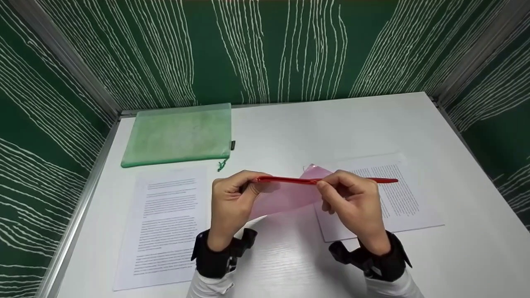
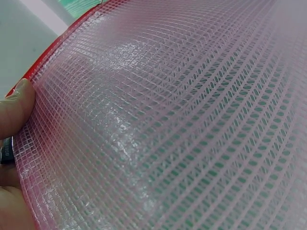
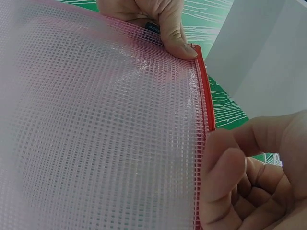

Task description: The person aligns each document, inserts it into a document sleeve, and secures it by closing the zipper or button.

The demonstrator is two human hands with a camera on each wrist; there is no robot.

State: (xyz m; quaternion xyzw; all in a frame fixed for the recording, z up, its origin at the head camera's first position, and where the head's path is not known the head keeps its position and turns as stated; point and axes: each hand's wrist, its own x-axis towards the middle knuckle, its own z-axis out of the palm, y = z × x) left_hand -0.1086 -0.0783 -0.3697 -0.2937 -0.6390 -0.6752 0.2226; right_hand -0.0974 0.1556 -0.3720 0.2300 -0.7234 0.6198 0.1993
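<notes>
A pink mesh zip pouch [image 1: 285, 198] with a red zip edge [image 1: 285, 179] is held up over the table between both hands. My left hand [image 1: 234, 203] pinches the corner at the left end of the zip, thumb on the mesh beside a small black tag [image 3: 152, 27]. Farther along the red edge, the thumb and index finger of my right hand [image 1: 352, 203] pinch the zip; any slider there is hidden by the fingers. The red edge runs on past this hand to the right. In the left wrist view the pouch's mesh [image 2: 158, 120] fills most of the picture.
A green mesh zip pouch [image 1: 178, 134] lies at the back left of the white table [image 1: 331, 128]. Below it is a printed sheet [image 1: 165, 227]. More printed paper [image 1: 389, 194] lies at the right, partly behind the right hand. Green walls with white lines enclose the table.
</notes>
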